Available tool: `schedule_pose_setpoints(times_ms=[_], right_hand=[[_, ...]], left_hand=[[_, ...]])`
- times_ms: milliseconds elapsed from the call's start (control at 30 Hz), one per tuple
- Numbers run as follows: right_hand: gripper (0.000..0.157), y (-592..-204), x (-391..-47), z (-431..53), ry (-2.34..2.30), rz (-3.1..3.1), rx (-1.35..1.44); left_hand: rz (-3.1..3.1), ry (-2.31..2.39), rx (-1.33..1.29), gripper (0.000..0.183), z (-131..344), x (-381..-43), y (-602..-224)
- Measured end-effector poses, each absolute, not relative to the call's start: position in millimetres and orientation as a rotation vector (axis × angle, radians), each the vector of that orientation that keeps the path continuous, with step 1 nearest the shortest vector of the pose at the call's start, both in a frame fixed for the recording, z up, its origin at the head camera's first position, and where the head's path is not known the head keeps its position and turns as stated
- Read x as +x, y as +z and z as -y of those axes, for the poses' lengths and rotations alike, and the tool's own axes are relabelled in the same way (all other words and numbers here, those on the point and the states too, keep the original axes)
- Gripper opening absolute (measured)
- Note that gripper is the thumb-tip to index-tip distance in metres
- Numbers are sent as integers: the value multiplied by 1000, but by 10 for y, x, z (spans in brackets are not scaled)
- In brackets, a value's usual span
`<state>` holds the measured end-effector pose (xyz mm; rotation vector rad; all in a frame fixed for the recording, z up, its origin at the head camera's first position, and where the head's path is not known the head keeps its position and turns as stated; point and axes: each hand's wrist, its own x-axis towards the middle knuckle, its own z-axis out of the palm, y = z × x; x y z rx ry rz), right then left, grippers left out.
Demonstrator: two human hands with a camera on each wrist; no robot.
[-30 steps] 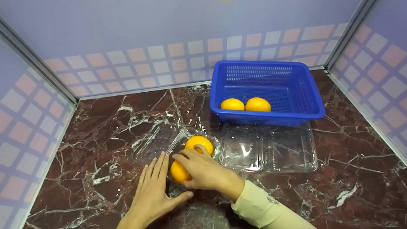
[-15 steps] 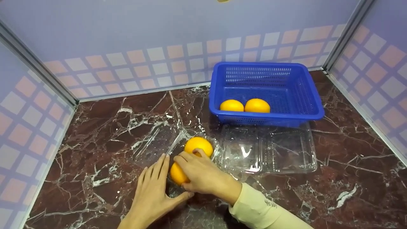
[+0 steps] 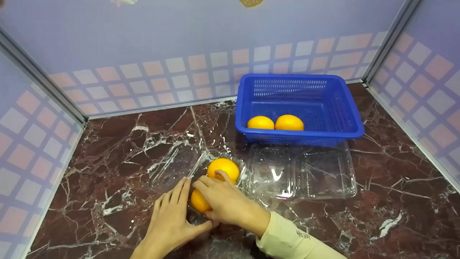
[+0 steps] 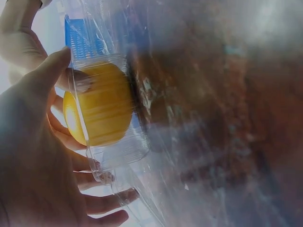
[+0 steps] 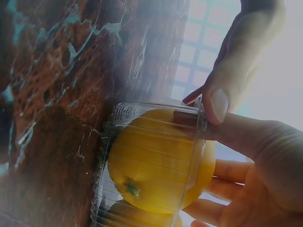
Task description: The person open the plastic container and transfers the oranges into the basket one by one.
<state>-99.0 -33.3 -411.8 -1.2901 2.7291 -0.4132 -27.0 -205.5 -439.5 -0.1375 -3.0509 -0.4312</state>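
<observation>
Head view shows little change: the right hand [image 3: 224,199] still grips the near orange [image 3: 199,202] inside the box [image 4: 118,153], the left hand [image 3: 172,216] straight-fingered along the box, so the orange seems seated but unreleased.

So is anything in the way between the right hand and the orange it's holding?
No, nothing visible: the right hand grips the near orange directly. The clear plastic box around it has its lid folded open leftward, not over it.
</observation>
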Motion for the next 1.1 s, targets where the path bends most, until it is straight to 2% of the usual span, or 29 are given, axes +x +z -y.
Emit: schedule_pose_setpoints(times_ms=[500,1100], right_hand=[[75,-4152,-953,317,-397,-2739,-1298],[69,-4213,-964,82,-831,-2672,-1346]], left_hand=[[3150,-486,-69,133,2013,-286,-4265],[3130,-549,-54,130,1984,-293,-4275]])
